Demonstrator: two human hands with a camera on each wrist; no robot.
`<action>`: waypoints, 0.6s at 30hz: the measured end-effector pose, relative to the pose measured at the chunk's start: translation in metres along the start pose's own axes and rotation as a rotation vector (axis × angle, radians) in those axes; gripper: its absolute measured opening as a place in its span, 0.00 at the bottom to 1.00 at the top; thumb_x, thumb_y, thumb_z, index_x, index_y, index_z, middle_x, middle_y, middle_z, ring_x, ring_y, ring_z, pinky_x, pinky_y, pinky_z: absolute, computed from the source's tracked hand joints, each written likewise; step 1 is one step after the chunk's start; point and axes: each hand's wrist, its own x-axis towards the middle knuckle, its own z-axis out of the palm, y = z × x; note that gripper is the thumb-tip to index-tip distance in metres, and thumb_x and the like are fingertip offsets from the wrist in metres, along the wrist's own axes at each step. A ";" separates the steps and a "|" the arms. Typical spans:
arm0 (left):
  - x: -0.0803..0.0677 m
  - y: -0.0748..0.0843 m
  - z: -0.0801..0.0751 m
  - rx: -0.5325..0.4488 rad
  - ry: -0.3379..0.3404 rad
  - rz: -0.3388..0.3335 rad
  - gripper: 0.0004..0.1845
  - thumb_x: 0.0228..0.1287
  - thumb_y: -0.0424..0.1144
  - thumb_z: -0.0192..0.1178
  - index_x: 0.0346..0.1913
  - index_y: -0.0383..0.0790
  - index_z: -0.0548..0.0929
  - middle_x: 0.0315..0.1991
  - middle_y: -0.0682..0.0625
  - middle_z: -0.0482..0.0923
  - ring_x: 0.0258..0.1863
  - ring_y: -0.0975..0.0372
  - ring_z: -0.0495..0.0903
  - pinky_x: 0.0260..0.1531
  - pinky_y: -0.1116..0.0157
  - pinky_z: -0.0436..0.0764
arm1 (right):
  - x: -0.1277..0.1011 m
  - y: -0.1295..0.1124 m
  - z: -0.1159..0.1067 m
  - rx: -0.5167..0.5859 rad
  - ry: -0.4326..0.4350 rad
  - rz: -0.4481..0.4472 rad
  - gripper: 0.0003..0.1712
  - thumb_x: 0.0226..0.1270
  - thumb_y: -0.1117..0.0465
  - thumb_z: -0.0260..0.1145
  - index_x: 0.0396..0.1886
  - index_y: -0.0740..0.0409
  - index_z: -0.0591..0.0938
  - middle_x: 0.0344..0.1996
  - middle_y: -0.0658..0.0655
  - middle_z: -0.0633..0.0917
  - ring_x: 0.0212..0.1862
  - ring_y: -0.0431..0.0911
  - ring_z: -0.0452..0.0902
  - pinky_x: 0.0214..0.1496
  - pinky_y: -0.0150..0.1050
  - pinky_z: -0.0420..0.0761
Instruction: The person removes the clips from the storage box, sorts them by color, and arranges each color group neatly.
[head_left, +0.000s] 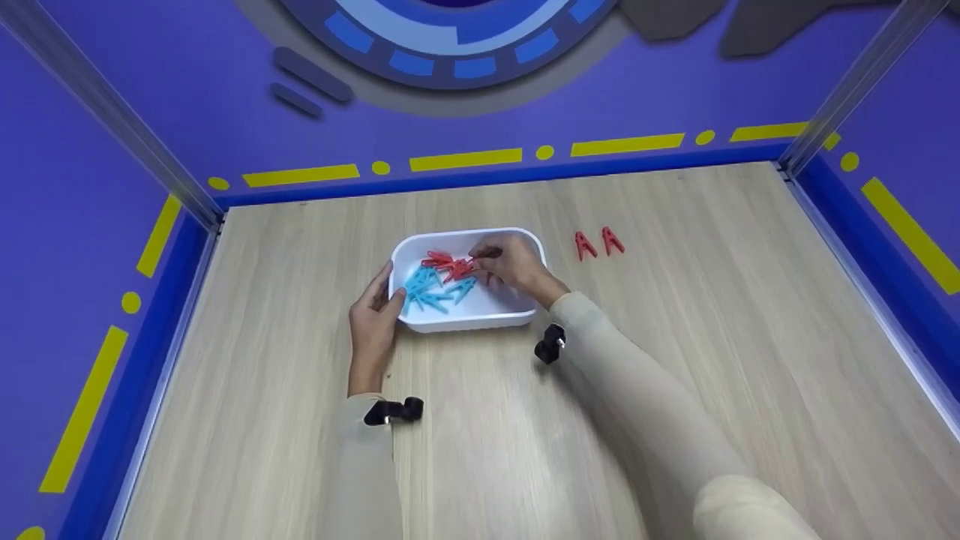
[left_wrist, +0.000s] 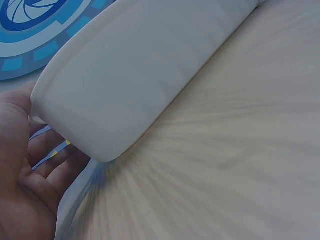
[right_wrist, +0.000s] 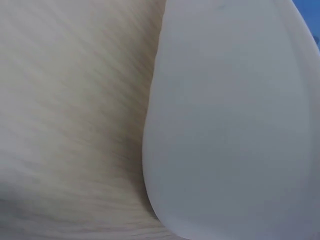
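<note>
A white plastic basin (head_left: 466, 322) stands on the table, holding blue clothespins (head_left: 421, 283) on its left and red clothespins (head_left: 448, 264) near its middle. My left hand (head_left: 373, 319) grips the basin's left end, thumb at the rim and fingers along the outside wall. In the left wrist view that hand (left_wrist: 30, 165) shows beside the basin's corner. My right hand (head_left: 511, 262) reaches inside over the right half and pinches a red clothespin, mostly covered by the fingers. The right wrist view shows only the basin's outer wall (right_wrist: 230, 120) and table.
Two red clothespins (head_left: 585, 246) lie side by side on the wooden table (head_left: 697, 315), right of the basin. Blue panels with yellow marks (head_left: 465, 160) close off the back and both sides. Each sleeve carries a small black wrist camera (head_left: 551, 343).
</note>
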 end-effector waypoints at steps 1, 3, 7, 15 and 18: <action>0.000 0.000 0.000 0.001 -0.002 0.000 0.28 0.75 0.29 0.64 0.76 0.41 0.76 0.76 0.47 0.72 0.76 0.55 0.69 0.72 0.65 0.73 | -0.001 -0.001 -0.001 0.004 0.006 0.002 0.10 0.74 0.72 0.69 0.51 0.66 0.90 0.39 0.61 0.90 0.33 0.60 0.87 0.27 0.34 0.83; -0.001 0.000 -0.001 0.000 -0.001 0.000 0.29 0.75 0.29 0.64 0.76 0.41 0.76 0.76 0.47 0.72 0.76 0.56 0.69 0.72 0.65 0.73 | -0.002 -0.003 -0.002 0.002 0.025 -0.002 0.10 0.74 0.70 0.70 0.51 0.64 0.91 0.40 0.58 0.91 0.35 0.58 0.86 0.32 0.34 0.84; -0.001 0.001 0.000 0.005 0.001 -0.007 0.29 0.75 0.28 0.63 0.76 0.41 0.75 0.76 0.47 0.72 0.76 0.56 0.69 0.71 0.66 0.73 | -0.009 -0.005 -0.006 0.019 0.079 -0.021 0.09 0.74 0.67 0.71 0.50 0.61 0.92 0.42 0.54 0.91 0.40 0.55 0.85 0.41 0.33 0.84; 0.000 -0.001 0.000 -0.026 -0.001 0.023 0.28 0.74 0.25 0.63 0.75 0.36 0.76 0.75 0.42 0.72 0.75 0.52 0.70 0.71 0.63 0.75 | -0.024 -0.003 -0.017 0.086 0.163 -0.056 0.13 0.72 0.66 0.73 0.53 0.64 0.91 0.46 0.55 0.91 0.46 0.48 0.86 0.55 0.38 0.88; 0.000 -0.001 0.000 -0.032 -0.002 0.027 0.28 0.74 0.25 0.63 0.74 0.35 0.76 0.75 0.42 0.72 0.75 0.51 0.70 0.71 0.64 0.74 | -0.029 -0.001 -0.023 0.120 0.185 -0.052 0.14 0.72 0.64 0.74 0.54 0.64 0.90 0.46 0.55 0.91 0.47 0.48 0.86 0.55 0.38 0.88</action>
